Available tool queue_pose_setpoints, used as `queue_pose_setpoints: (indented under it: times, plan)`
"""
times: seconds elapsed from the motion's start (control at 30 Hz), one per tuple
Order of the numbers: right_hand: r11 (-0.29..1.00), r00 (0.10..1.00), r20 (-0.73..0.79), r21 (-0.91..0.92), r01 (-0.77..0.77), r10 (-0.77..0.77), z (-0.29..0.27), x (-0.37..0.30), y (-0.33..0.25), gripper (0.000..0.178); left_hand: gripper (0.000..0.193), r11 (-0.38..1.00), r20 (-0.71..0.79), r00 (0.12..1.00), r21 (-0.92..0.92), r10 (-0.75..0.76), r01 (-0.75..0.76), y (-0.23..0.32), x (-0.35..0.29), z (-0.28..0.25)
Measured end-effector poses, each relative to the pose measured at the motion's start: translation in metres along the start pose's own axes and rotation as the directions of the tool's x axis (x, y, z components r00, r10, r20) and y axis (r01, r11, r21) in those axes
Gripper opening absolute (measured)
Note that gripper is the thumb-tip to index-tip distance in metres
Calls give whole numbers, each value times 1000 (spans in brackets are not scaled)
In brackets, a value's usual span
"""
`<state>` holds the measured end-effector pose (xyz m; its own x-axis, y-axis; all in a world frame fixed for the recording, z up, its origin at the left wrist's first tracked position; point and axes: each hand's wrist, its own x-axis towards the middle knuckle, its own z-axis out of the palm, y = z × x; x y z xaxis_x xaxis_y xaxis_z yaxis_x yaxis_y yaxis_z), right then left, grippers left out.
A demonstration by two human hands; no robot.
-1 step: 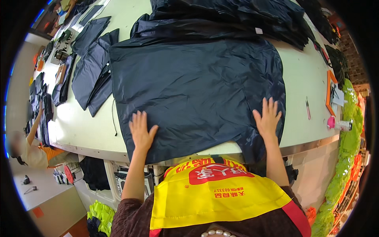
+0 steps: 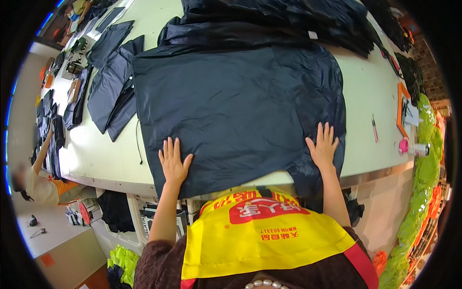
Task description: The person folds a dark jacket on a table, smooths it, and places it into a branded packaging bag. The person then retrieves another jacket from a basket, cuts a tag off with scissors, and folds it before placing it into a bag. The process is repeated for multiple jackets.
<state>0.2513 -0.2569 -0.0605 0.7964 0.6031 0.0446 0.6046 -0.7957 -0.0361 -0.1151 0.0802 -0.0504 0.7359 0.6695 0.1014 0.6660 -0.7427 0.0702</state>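
Observation:
A dark navy garment of thin, slightly shiny cloth lies spread on the pale table; which kind of garment it is I cannot tell. Its near edge slants, and the lower corners hang over the table's front edge. My left hand rests flat on the near left part, fingers spread. On the near right part, my right hand also lies flat with its fingers stretched out. Neither hand grips the cloth. A thin dark cord sticks out beside the garment's left edge.
Beyond the garment is a heap of dark cloth. Folded dark pieces lie to the left. Small pink-handled snips, an orange tray and a pink-capped bottle are at the right. A person works at the far left.
My right hand has slid very slightly toward me and to the left, still flat on the cloth. The left hand is nearly unchanged.

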Motion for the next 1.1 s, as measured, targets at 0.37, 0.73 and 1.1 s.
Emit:
queue_pose_setpoints:
  times: [0.37, 0.73, 1.1]
  plan:
    - [56, 397, -18, 995, -86, 917, 40, -185, 80, 33, 42, 413, -249, 695, -653, 674, -635, 237, 44, -7]
    - [-869, 443, 750, 384, 313, 491, 37, -196, 4, 36, 60, 289, -81, 368, -475, 926, -831, 275, 21, 24]
    - [853, 888, -437, 400, 336, -145, -98, -106, -121, 53, 60, 383, 181, 379, -730, 907, -567, 260, 13, -10]
